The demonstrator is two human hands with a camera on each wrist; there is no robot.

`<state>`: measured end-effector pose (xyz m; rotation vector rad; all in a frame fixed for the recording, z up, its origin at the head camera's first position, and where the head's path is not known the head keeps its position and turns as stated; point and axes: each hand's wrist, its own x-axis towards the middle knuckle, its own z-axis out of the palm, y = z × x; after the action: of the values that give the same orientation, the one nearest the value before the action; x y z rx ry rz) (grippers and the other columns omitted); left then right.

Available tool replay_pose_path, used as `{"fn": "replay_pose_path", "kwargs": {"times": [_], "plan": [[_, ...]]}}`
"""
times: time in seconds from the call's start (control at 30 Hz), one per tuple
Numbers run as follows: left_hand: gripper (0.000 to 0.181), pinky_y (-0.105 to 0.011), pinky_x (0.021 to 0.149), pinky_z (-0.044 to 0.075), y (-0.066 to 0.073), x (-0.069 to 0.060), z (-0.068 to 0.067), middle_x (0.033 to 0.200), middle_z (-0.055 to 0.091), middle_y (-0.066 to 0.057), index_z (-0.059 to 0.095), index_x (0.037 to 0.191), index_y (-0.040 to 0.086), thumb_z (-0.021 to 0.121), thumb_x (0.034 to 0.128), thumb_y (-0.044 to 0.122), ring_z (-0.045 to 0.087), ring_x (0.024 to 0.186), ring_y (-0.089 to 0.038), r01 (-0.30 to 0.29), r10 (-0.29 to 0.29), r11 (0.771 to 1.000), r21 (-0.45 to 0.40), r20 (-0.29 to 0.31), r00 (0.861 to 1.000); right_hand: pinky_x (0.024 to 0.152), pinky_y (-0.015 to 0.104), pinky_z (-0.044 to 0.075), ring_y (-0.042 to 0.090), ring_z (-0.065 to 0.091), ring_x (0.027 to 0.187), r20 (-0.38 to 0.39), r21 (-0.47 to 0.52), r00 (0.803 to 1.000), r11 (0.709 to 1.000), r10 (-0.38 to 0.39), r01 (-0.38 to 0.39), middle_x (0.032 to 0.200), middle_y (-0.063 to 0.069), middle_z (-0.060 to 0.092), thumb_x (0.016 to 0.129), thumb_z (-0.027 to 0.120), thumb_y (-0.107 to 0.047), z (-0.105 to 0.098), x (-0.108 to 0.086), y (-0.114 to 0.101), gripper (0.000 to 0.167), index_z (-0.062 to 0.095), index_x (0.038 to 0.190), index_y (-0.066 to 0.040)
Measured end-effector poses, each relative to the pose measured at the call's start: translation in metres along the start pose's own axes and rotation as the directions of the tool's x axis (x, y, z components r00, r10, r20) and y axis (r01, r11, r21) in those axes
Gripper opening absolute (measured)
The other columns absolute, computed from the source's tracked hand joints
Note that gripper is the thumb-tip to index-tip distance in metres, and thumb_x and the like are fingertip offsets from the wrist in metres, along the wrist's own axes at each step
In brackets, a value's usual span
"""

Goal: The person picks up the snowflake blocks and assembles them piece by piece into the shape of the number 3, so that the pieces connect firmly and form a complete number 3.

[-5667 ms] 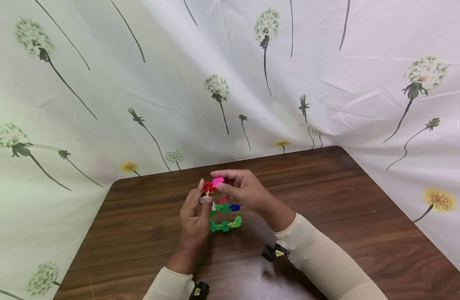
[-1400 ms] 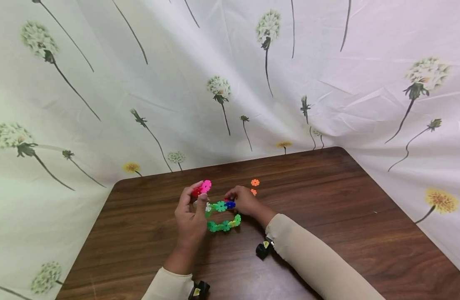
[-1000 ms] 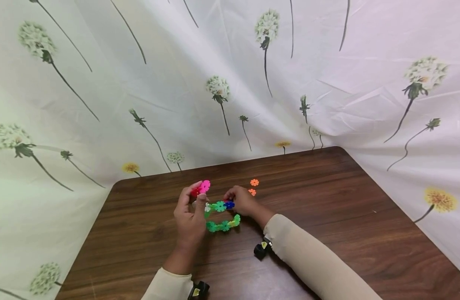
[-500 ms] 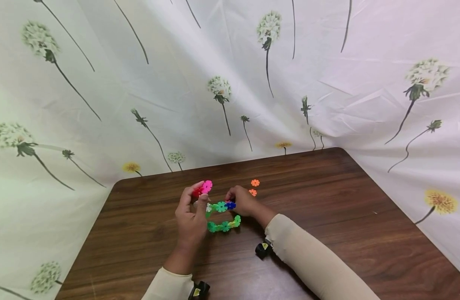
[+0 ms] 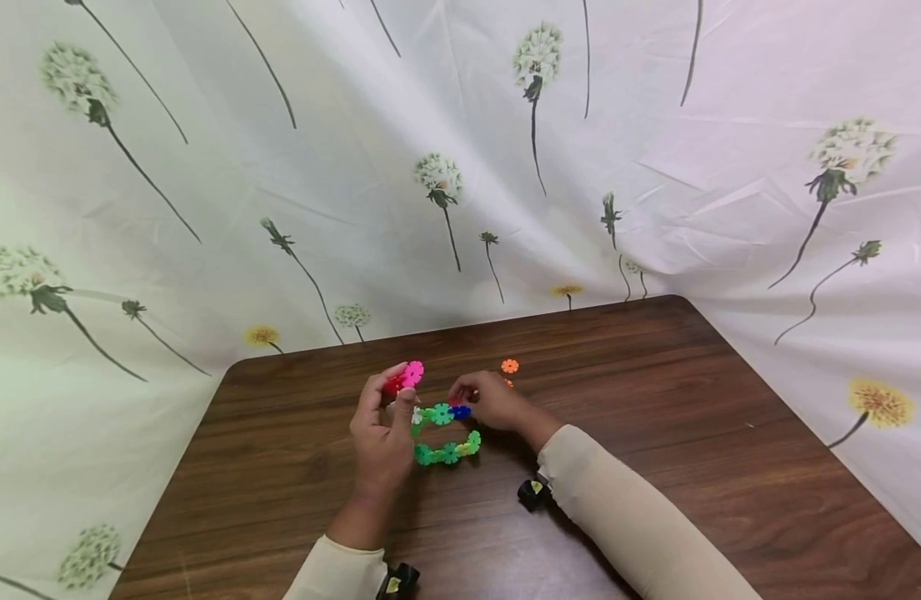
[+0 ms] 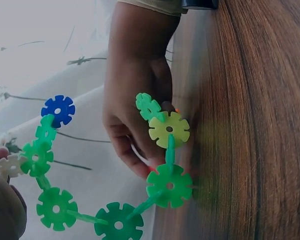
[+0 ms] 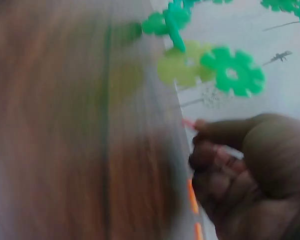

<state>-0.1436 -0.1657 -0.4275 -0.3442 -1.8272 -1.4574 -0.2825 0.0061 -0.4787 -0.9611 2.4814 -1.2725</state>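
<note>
In the head view my left hand [image 5: 381,433] grips a chain of interlocking flower-shaped plastic discs. A pink disc [image 5: 412,373] and a red disc [image 5: 393,384] stick out above its fingers. Below, the chain curves through white and green discs, with a blue disc [image 5: 461,412] at one end and a yellow-green disc [image 6: 169,129] near the other. Just right of the chain is my right hand [image 5: 493,402], its thumb and fingers pinching a small reddish disc [image 7: 188,123], seen edge-on in the right wrist view. My fingers hide much of that disc.
Two orange discs lie on the brown wooden table beyond my right hand: one orange disc [image 5: 509,366] shows whole, the other [image 5: 508,383] is mostly covered by the hand. A white flower-printed cloth [image 5: 340,208] hangs behind the table [image 5: 655,400].
My right hand has left the pink disc, moved down to the right, and now pinches a reddish disc. The orange discs came into view. Lately the hand shifts only slightly; the left stays put.
</note>
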Motion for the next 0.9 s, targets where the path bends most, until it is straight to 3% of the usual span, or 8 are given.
{"fn": "replay_pose_path", "kwargs": {"times": [0.17,0.27,0.47,0.63,0.77,0.9], "plan": [[0.034,-0.013,0.082,0.056,0.001,0.000,0.001,0.115,0.067,-0.015,0.066,0.141,0.000,0.064,0.1064,-0.003,0.065,0.097,-0.010,0.018,-0.018,1.000,0.002,0.008,1.000,0.057,0.029,0.056,0.016,0.061,0.064,-0.023,0.181,1.000,0.984,-0.006,0.010,0.099,0.011,0.068,0.108,0.067,-0.005,-0.015,-0.006,-0.004,0.016,0.072,0.123,-0.006],[0.034,-0.013,0.084,0.056,0.002,0.000,0.001,0.115,0.067,-0.011,0.066,0.140,-0.001,0.064,0.1063,-0.003,0.065,0.096,-0.012,0.018,-0.018,1.000,0.005,0.007,1.000,0.056,0.028,0.054,0.016,0.062,0.065,-0.074,0.267,0.997,0.964,0.002,0.017,0.101,0.015,0.069,0.109,0.067,-0.008,-0.024,-0.010,-0.014,0.017,0.072,0.125,-0.008],[0.033,-0.013,0.083,0.056,0.001,-0.002,0.001,0.114,0.067,-0.009,0.065,0.139,-0.004,0.065,0.1059,-0.004,0.066,0.095,-0.013,0.015,-0.015,1.000,0.006,0.002,1.000,0.057,0.030,0.056,0.021,0.064,0.067,-0.190,0.367,0.979,0.919,-0.076,0.143,0.098,0.021,0.072,0.107,0.069,-0.006,-0.034,-0.021,-0.037,0.023,0.073,0.130,-0.005],[0.034,-0.014,0.081,0.057,0.000,-0.002,0.000,0.114,0.067,-0.013,0.065,0.140,-0.004,0.065,0.1057,-0.004,0.066,0.093,-0.022,0.013,-0.013,1.000,0.003,0.008,1.000,0.058,0.035,0.059,0.027,0.064,0.064,-0.268,0.360,0.947,0.893,-0.178,0.270,0.095,0.016,0.077,0.107,0.067,-0.003,-0.042,-0.032,-0.060,0.026,0.073,0.133,-0.001],[0.034,-0.014,0.082,0.056,0.000,-0.002,0.000,0.114,0.067,-0.013,0.065,0.140,-0.003,0.064,0.1058,-0.004,0.067,0.093,-0.024,0.012,-0.012,1.000,0.000,0.012,1.000,0.061,0.033,0.060,0.022,0.063,0.065,-0.328,0.351,0.913,0.866,-0.241,0.355,0.097,0.019,0.073,0.107,0.066,0.000,-0.046,-0.041,-0.078,0.028,0.071,0.135,0.001],[0.034,-0.014,0.082,0.056,0.002,-0.002,0.000,0.116,0.067,-0.010,0.066,0.140,-0.001,0.064,0.1059,-0.005,0.066,0.093,-0.023,0.009,-0.009,1.000,-0.005,0.016,1.000,0.065,0.030,0.061,0.017,0.063,0.069,-0.373,0.321,0.868,0.832,-0.328,0.453,0.101,0.020,0.069,0.105,0.066,0.003,-0.045,-0.048,-0.095,0.030,0.069,0.135,0.004]]}}
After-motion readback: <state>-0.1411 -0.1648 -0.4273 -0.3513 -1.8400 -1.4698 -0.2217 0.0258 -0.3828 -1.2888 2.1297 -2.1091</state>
